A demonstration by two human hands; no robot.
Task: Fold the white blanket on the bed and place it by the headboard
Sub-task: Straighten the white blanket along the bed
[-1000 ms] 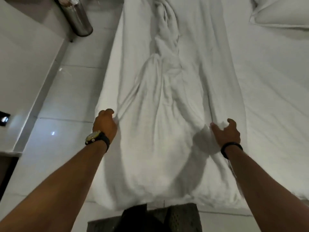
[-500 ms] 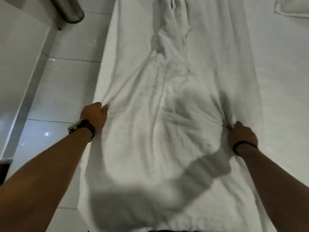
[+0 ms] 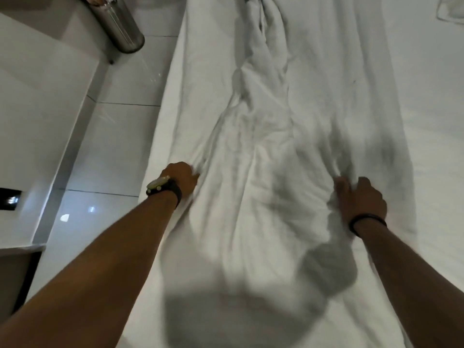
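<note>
1. While both hands grip it, the blanket point(image 3: 263, 172) lies lengthwise along the left edge of the bed point(image 3: 426, 121), bunched into a twisted ridge toward the far end and spreading wider toward the near end.
2. Left hand point(image 3: 180, 178): fingers curled into the blanket's left side at the bed's left edge, pinching a gather of cloth; a watch point(image 3: 160, 184) sits on the wrist.
3. Right hand point(image 3: 359, 197): fingers dug into a bunch of cloth on the blanket's right side; a dark band point(image 3: 366, 221) sits on the wrist.
4. Handling, judged: soft, limp, light cloth that creases freely and will sag between the two grips. It probably folds best when taken at edges or corners, with the twist shaken out first.
5. Hidden or unclear: the headboard is out of view; the blanket's far end is cut off at the top; its near end is blurred and under shadow, so the corners cannot be found. A pillow point(image 3: 449, 8) shows only partly at the far right corner.
6. Beside the bed: tiled floor point(image 3: 108, 146) and a metal bin point(image 3: 118, 23).
</note>
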